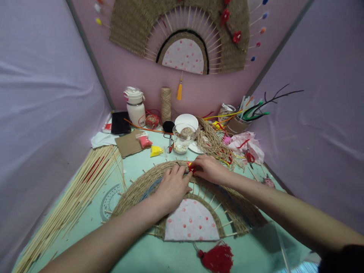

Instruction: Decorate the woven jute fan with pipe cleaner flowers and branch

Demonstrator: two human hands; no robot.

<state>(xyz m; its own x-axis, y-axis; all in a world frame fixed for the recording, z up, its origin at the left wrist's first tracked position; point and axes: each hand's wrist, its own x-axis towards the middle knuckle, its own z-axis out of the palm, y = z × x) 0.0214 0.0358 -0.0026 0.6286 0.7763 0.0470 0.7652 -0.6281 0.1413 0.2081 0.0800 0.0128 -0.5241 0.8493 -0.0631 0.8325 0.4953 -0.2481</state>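
Observation:
A woven twine fan (149,177) on thin sticks lies on the table, with a blue band along its arc. My left hand (174,185) rests on the fan's top, fingers stretched out, the index fingertip beside a small red flower (191,168). My right hand (209,168) comes in from the right with fingers closed on that flower; part of it is hidden. A spotted half-round panel (193,222) fills the fan's lower middle. A red tassel (217,258) lies below it.
Thin sticks (76,189) and a clear protractor (110,201) lie at left. Behind stand a white bottle (135,110), a twine spool (166,104), a clear cup (182,140) and a twine pile (213,140). Another fan (127,30) hangs on the back wall. Scissors (250,156) lie at right.

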